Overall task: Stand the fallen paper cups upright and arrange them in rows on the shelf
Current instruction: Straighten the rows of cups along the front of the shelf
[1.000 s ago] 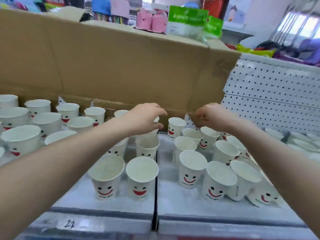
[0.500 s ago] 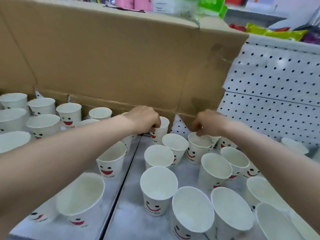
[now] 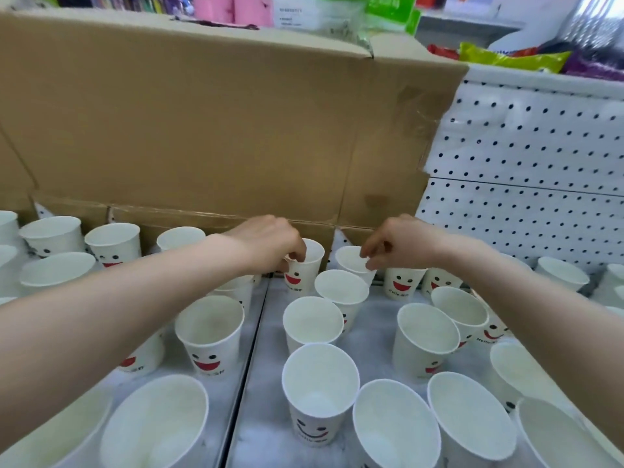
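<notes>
Several white paper cups with red smiley faces stand upright on the white shelf. My left hand pinches the rim of a back-row cup close to the cardboard. My right hand pinches the rim of a neighbouring back-row cup, which tilts slightly. More cups fill the rows in front, such as one at the centre and one nearer me. No fallen cup is plainly visible.
A large cardboard box wall rises directly behind the cups. White pegboard backs the shelf to the right. A dark seam splits the shelf into two panels. Packaged goods lie on top behind.
Both hands have reached further back to the rear row; each hand now pinches a cup's rim near the cardboard. The view has moved closer and lower over the shelf.
</notes>
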